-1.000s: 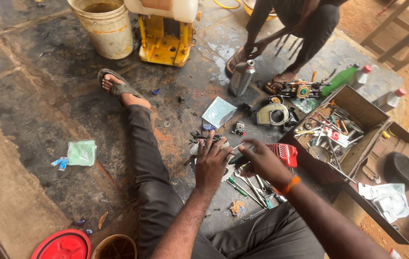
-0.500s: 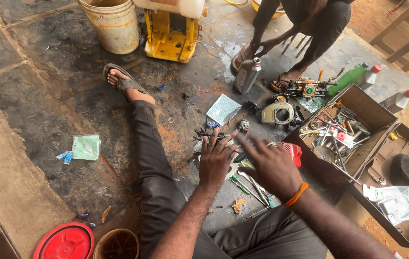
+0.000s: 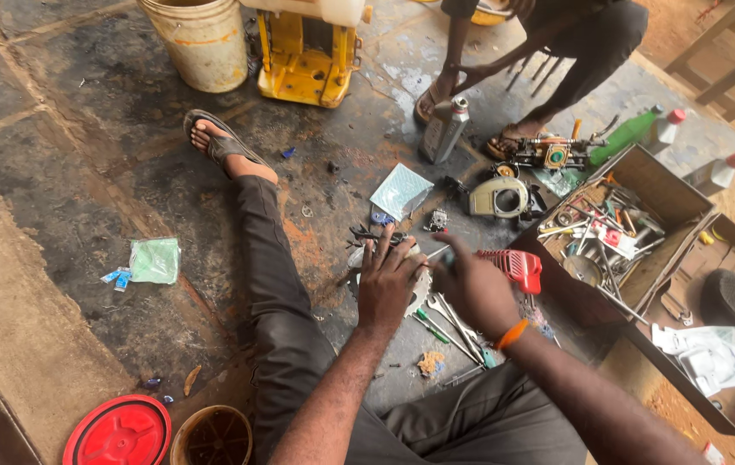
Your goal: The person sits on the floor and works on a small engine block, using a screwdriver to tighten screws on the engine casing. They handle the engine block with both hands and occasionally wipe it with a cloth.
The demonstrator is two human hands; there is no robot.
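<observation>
Two bare hands work close together over a small engine part [image 3: 415,274] on the stained concrete floor [image 3: 83,155]. The left hand [image 3: 387,280] lies palm down on the part with its fingers spread, pressing rather than gripping. The right hand [image 3: 473,288], with an orange band [image 3: 511,334] at the wrist, is curled just beside it; a thin metal tool [image 3: 436,252] shows at its fingertips, though whether the hand truly pinches it cannot be told. The pale part sits between the person's outstretched left leg [image 3: 272,258] and a red plastic cover [image 3: 514,267], which lies just right of the right hand. Wrenches and screwdrivers [image 3: 449,319] lie on the floor under the right wrist.

An open metal toolbox [image 3: 643,185] full of loose tools stands toward the right edge, its lid [image 3: 729,362] holding a dark cap and crumpled white paper. Beyond the hands lie a pale blue packet [image 3: 402,191], a grey oil bottle [image 3: 443,129] and a beige engine housing [image 3: 495,196]. At the far edge stand a cream bucket [image 3: 201,43] and a yellow machine [image 3: 307,52], and another person [image 3: 557,34] squats there. A green plastic bag [image 3: 155,260] lies well to the left, and a red lid [image 3: 117,430] rests near the lower left corner
</observation>
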